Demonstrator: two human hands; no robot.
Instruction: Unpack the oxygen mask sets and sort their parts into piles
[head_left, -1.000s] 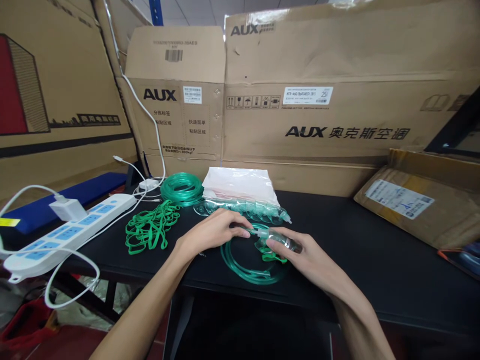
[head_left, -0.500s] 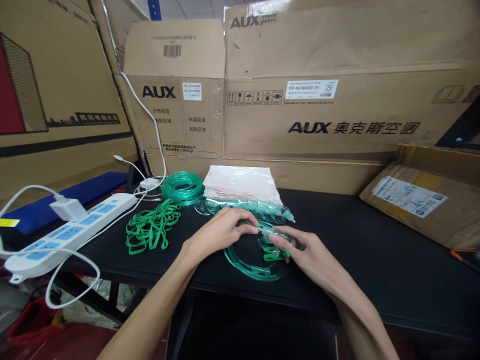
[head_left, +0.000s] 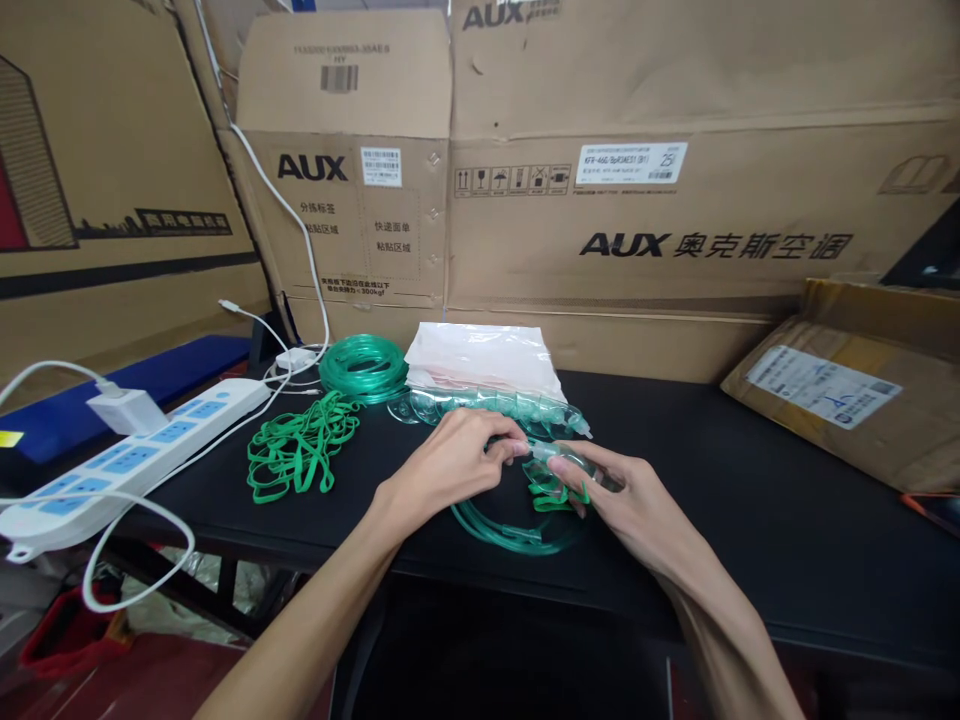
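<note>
In the head view, both hands meet over the surface (head_left: 675, 430), each closed to a narrow grip. The right hand (head_left: 626, 490) holds a clear, soft-looking plastic mask (head_left: 553, 478), thumb and fingers around its rounded shell. The left hand (head_left: 469, 450) pinches translucent green tubing (head_left: 487, 530) right beside the mask's pale connector (head_left: 541, 452); the fingertips mostly hide the tube's end, so I can't tell whether it is seated.

A flat green strap (head_left: 553, 500) hangs in loops just below the mask. Nearer the person than the mask, the smooth tubing curves in loose rings on the matte black surface. Beyond the mask sit a nested row of similar clear green masks (head_left: 495, 405) and a stack of glossy, white film-like sheets (head_left: 480, 352). Well to the mask's left lie a tangle of flat green bands (head_left: 300, 445) and, farther back, a neat, shiny coil of green tube (head_left: 364, 366).
</note>
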